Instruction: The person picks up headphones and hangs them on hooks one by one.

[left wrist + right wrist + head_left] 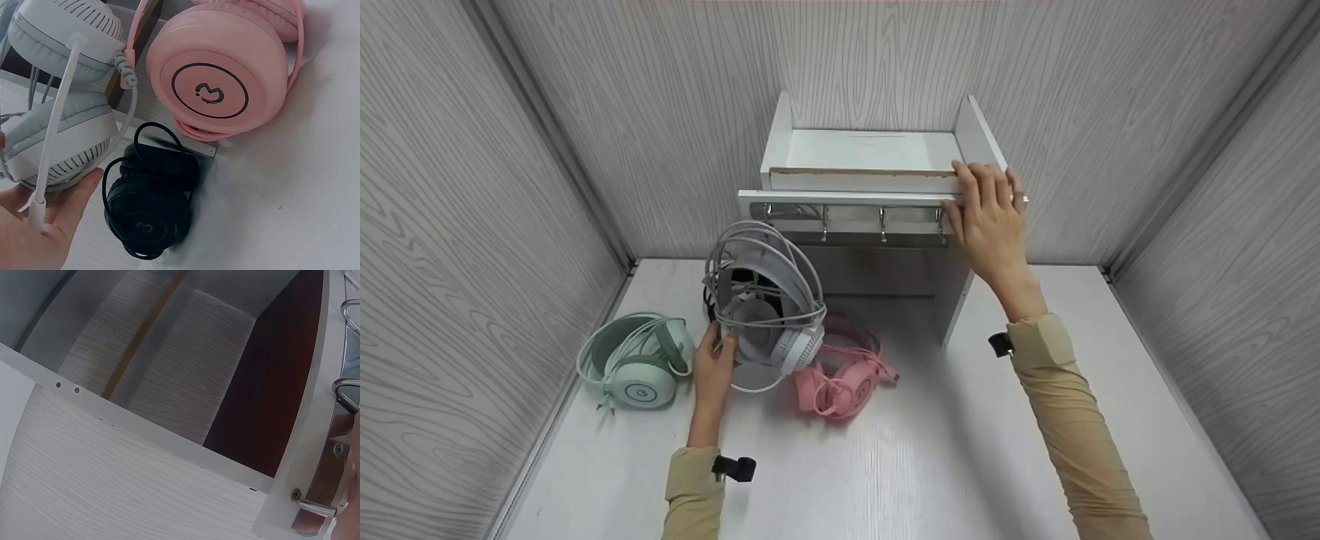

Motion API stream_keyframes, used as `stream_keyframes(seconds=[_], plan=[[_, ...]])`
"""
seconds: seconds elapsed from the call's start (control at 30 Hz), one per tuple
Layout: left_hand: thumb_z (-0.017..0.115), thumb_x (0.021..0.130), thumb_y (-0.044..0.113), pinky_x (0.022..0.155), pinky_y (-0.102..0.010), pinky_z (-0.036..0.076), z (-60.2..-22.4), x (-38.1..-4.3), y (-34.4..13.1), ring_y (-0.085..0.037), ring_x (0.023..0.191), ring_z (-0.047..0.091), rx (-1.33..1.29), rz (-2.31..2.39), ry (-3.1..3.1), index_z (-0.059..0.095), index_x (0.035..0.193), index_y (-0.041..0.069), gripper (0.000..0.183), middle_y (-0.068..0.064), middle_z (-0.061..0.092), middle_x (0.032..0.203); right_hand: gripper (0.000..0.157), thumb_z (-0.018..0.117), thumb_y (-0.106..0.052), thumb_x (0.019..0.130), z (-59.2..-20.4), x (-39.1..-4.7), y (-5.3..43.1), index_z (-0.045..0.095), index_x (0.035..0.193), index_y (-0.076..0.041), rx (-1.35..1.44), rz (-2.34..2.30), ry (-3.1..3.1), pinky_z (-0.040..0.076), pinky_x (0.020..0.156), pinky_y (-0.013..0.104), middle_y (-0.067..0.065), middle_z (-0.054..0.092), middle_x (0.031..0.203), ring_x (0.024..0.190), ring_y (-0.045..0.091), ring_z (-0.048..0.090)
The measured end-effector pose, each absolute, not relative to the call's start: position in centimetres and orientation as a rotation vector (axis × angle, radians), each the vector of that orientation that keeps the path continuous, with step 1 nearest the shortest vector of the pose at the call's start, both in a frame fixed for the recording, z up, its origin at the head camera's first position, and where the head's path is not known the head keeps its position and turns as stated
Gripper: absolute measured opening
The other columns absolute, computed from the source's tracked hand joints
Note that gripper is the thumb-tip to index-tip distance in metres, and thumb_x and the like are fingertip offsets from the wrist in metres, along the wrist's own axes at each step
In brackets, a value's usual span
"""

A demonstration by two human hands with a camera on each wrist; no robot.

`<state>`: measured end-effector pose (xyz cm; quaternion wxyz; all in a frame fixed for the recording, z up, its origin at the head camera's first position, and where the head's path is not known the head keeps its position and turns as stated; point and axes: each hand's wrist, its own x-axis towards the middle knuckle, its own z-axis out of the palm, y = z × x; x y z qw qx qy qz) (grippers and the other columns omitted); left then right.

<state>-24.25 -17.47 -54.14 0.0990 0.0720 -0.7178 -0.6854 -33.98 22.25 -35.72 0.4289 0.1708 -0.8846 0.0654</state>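
White headphones (802,349) with grey cushions and a looped cable are raised in front of the left end of a white shelf's (870,182) hook rail. My left hand (712,371) holds them by the lower left side; in the left wrist view its thumb and fingers wrap around an ear cup (84,132). At the shelf's right front corner, my right hand (990,217) grips the rail, fingers over the top and thumb in front. Metal hooks (883,225) line the rail, and the right wrist view shows one hook (315,507) close to that hand.
Pink headphones (855,382) lie below the shelf's front, and mint green headphones (641,386) sit at the left. Black headphones (149,219) show in the left wrist view, mostly hidden in the head view. Grey wood-grain walls (660,90) enclose the white tabletop (855,480).
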Motion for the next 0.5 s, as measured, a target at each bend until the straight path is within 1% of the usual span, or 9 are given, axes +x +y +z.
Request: stream_keyframes(seconds=[0.1,0.17,0.27,0.37,0.43,0.5], plan=[[0.044,0.1,0.025,0.09,-0.026,0.05,-54.07,-24.48,-17.45,-0.036,0.135,0.041,0.231,-1.981,-2.164,0.025,0.15,0.003,0.058,-0.02,0.029,0.154,0.052,0.039,-0.045,0.1,-35.72,-34.01,22.23,0.035,0.144,-0.017,0.429,0.165,-2.208,0.016,0.116,0.047,0.01,0.046,0.133,0.129,0.028,0.037],[0.045,0.1,0.027,0.096,-0.034,0.05,-54.0,-24.57,-17.47,-0.036,0.135,0.041,0.24,-1.961,-2.18,0.026,0.149,0.004,0.058,-0.02,0.029,0.154,0.052,0.039,-0.045,0.1,-35.69,-34.01,22.22,0.035,0.144,-0.017,0.433,0.167,-2.206,0.016,0.116,0.047,0.01,0.046,0.133,0.129,0.028,0.037],[0.047,0.099,0.028,0.099,-0.039,0.048,-53.9,-24.63,-17.44,-0.034,0.134,0.043,0.252,-1.959,-2.169,0.028,0.149,0.005,0.058,-0.019,0.031,0.153,0.052,0.038,-0.044,0.1,-35.66,-34.0,22.24,0.035,0.145,-0.017,0.435,0.168,-2.207,0.016,0.116,0.047,0.01,0.046,0.134,0.129,0.028,0.037],[0.049,0.098,0.027,0.097,-0.038,0.049,-53.86,-24.66,-17.47,-0.032,0.132,0.046,0.273,-1.95,-2.157,0.032,0.148,0.006,0.056,-0.018,0.037,0.15,0.052,0.038,-0.044,0.1,-35.71,-33.97,22.3,0.035,0.145,-0.017,0.435,0.173,-2.206,0.016,0.116,0.047,0.009,0.046,0.134,0.129,0.028,0.037],[0.052,0.097,0.028,0.091,-0.029,0.052,-53.97,-24.71,-17.55,-0.03,0.128,0.051,0.292,-1.922,-2.151,0.038,0.145,0.009,0.054,-0.015,0.044,0.146,0.051,0.039,-0.044,0.1,-35.79,-34.01,22.33,0.035,0.145,-0.018,0.433,0.172,-2.201,0.017,0.116,0.047,0.009,0.046,0.134,0.129,0.028,0.037],[0.054,0.096,0.029,0.091,-0.026,0.051,-54.12,-24.75,-17.64,-0.028,0.127,0.052,0.296,-1.883,-2.145,0.043,0.142,0.01,0.051,-0.014,0.049,0.142,0.051,0.04,-0.043,0.1,-35.87,-34.04,22.32,0.035,0.144,-0.018,0.435,0.173,-2.193,0.017,0.116,0.047,0.009,0.046,0.134,0.129,0.028,0.038]])
